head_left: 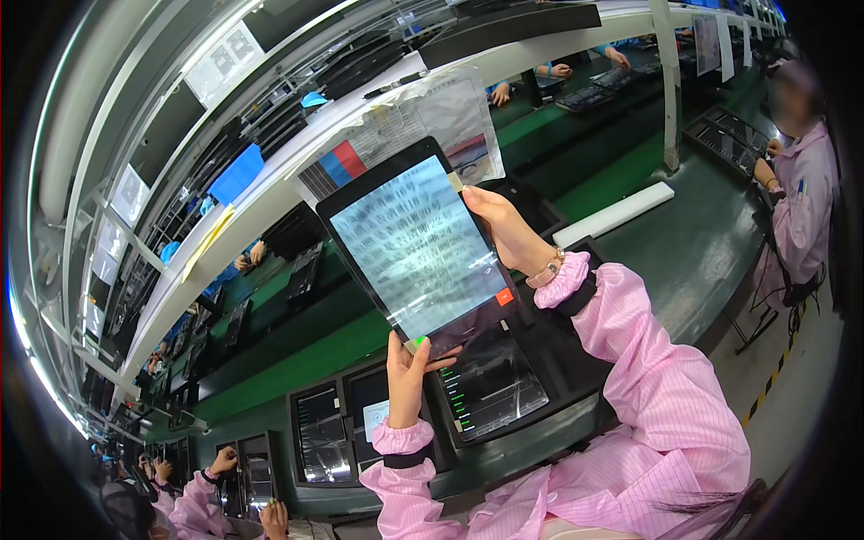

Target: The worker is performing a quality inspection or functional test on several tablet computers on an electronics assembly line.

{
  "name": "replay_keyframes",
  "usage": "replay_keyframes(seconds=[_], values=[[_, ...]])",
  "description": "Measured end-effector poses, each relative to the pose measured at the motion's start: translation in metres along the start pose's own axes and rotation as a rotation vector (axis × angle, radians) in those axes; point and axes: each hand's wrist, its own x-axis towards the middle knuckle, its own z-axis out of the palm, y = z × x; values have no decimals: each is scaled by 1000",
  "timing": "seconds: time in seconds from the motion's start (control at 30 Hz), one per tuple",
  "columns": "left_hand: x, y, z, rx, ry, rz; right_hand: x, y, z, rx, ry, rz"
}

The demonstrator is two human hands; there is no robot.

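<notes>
Green bench behind and below; dark-screened tablet in black tray. Lit tablet held up over bench, tilted, long axis upper left to lower right. Left hand closed near its lower-left corner, thumb on front; right hand gripping right edge, higher up. Both in contact, neither nearer.

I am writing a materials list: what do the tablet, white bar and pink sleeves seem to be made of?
Tablet: glossy front, glass or clear plastic, from its reflections. White bar: perhaps matt foam, from its plain blocky look. Sleeves: thin, slightly shiny cloth, from soft wrinkles.
</notes>
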Motion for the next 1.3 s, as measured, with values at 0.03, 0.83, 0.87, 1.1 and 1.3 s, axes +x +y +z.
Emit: replay_keyframes(seconds=[0.03, 0.83, 0.87, 1.1, 1.3], values=[[1, -1, 0, -8, 3, 3, 0, 0, -1, -1, -4, 1], [16, 35, 32, 135, 386, 278, -71, -9, -1, -107, 99, -31], [18, 36, 31, 134, 400, 240, -72, -9, 0, -109, 101, -31], [-11, 19, 35, 35, 233, 334, -85, -23, 11, -2, 62, -25], [-75, -14, 35, 225, 56, 117, -98, -37, 23, -82, 100, -45]])
